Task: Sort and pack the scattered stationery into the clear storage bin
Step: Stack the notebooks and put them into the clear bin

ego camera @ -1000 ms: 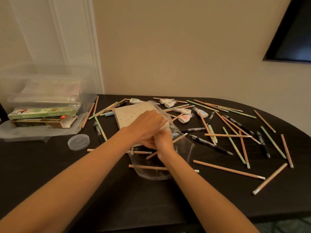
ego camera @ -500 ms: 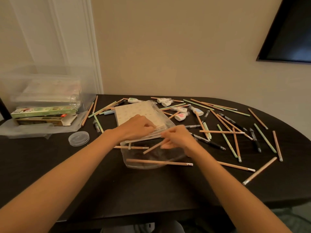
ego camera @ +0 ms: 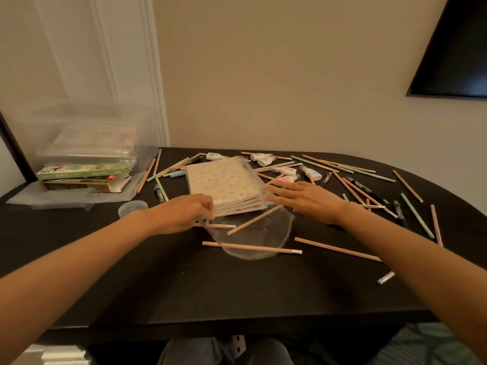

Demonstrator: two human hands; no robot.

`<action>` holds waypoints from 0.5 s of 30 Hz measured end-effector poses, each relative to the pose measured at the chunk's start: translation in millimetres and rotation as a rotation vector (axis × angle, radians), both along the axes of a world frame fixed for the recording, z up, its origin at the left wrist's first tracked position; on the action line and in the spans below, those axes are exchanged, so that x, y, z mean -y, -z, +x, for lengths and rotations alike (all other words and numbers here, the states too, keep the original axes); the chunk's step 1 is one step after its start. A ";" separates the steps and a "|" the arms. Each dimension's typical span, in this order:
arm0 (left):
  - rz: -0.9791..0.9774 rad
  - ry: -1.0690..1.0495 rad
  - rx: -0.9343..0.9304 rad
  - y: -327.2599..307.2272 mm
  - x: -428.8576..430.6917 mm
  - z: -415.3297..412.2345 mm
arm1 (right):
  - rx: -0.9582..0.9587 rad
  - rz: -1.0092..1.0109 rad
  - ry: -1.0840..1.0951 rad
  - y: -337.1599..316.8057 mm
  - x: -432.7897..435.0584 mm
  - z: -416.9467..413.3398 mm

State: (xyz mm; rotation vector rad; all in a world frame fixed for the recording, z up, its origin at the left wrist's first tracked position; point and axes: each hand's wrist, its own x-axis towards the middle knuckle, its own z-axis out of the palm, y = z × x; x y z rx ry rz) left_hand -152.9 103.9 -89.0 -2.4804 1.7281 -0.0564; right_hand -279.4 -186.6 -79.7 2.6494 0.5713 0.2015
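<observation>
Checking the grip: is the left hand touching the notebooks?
Touching. In the head view, the left hand pinches the near corner of the notebooks.

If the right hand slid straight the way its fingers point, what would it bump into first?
Most likely the stack of notebooks. The right hand lies open, its fingers pointing left at the stack's side. They are very close to it and may be touching; the depth is hard to judge.
</observation>
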 end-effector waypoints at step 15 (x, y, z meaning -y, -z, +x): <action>-0.229 -0.122 -0.183 2.4 -13.9 3.6 | -0.059 0.678 0.315 3.4 -12.1 18.0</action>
